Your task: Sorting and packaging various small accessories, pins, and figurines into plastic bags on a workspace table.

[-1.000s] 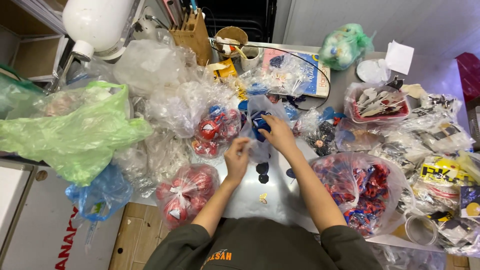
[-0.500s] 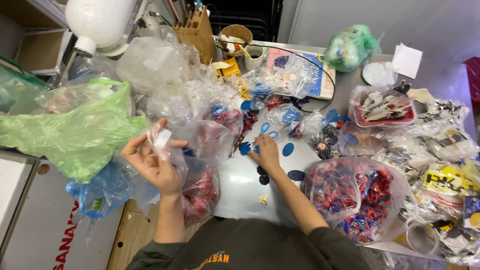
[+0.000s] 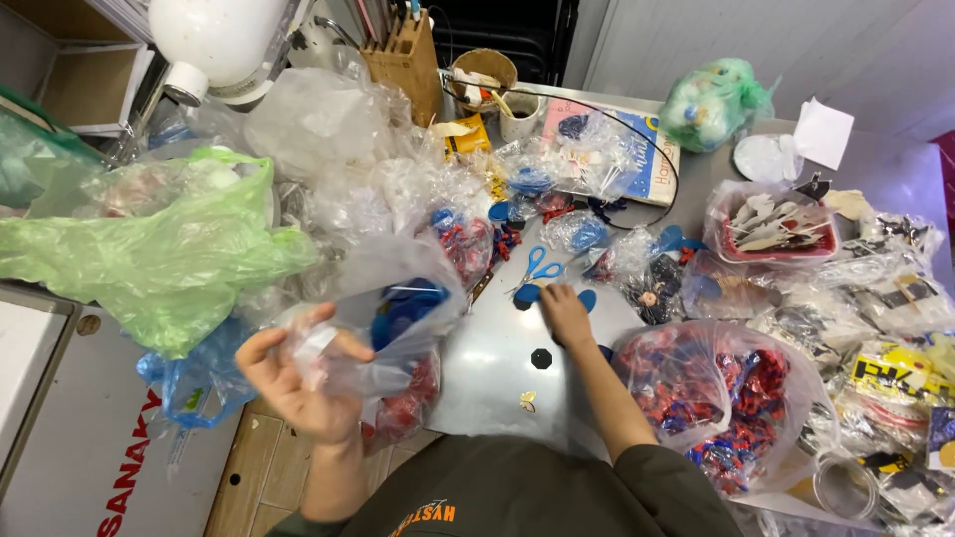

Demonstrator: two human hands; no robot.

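My left hand (image 3: 296, 381) is raised off the left edge of the table and grips a clear plastic bag (image 3: 393, 298) with blue round pieces inside. My right hand (image 3: 565, 313) rests palm down on the grey tabletop (image 3: 497, 368), over blue oval cut-outs (image 3: 527, 294). Blue-handled scissors (image 3: 538, 265) lie just beyond its fingers. A small black piece (image 3: 541, 358) and a small pale piece (image 3: 528, 400) lie on the table near my forearm.
A large clear bag of red and blue pieces (image 3: 716, 393) sits right of my arm. Green plastic bags (image 3: 159, 249) pile at the left. A knife block (image 3: 403, 55), a cup (image 3: 484, 75) and a book (image 3: 622, 139) stand at the back. Trays and packets crowd the right side.
My left hand has carried the bag away to the left and now holds it lower, with the blue pieces showing inside. My right hand moved from the bag down onto the tabletop.
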